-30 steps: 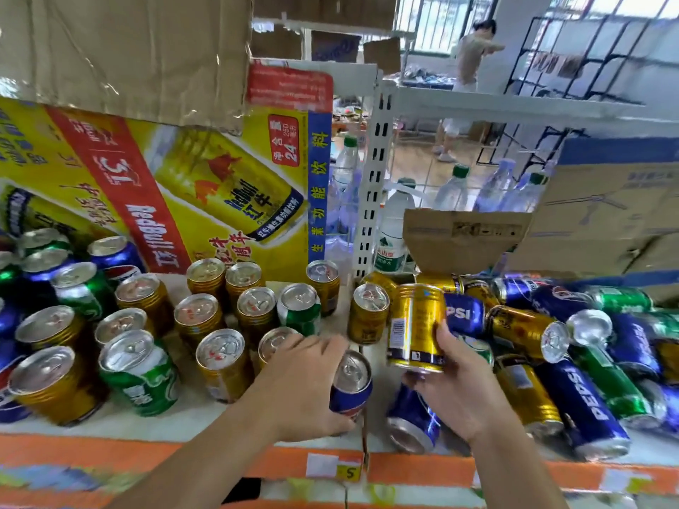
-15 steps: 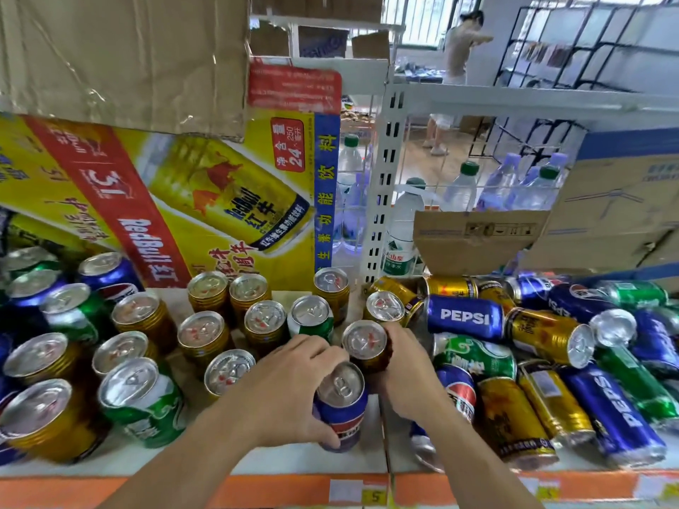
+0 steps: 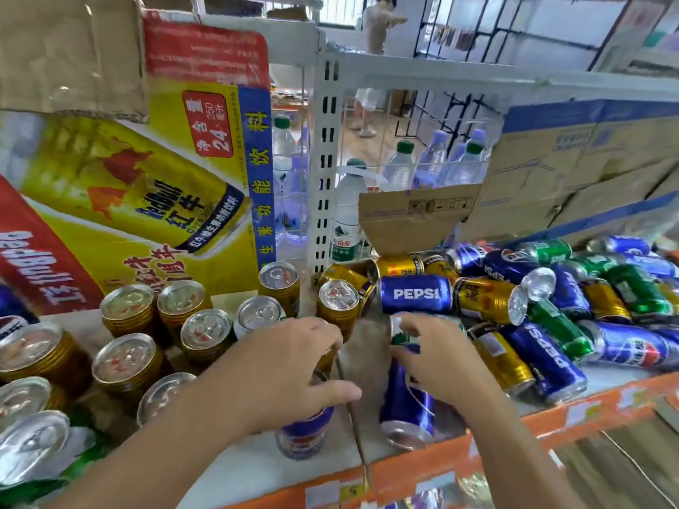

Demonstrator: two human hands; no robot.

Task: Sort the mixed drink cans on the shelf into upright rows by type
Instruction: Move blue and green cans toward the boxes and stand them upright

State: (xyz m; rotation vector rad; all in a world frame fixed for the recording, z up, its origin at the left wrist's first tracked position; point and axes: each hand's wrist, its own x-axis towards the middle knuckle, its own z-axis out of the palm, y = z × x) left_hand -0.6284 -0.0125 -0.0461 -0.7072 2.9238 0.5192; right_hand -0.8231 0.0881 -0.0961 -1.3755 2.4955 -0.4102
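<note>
Left hand [image 3: 290, 372] gripping from above an upright blue Pepsi can [image 3: 305, 433] at front of shelf [image 3: 404, 468]. Right hand [image 3: 437, 361] fingers curled on silver end of lying green can [image 3: 397, 339], left margin of heap of lying cans [image 3: 543, 358]. Upright gold cans [image 3: 128, 361] further left.

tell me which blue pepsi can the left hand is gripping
The upright blue Pepsi can under the left hand, standing at the front; the blue cans to its right lie on their sides.
</note>
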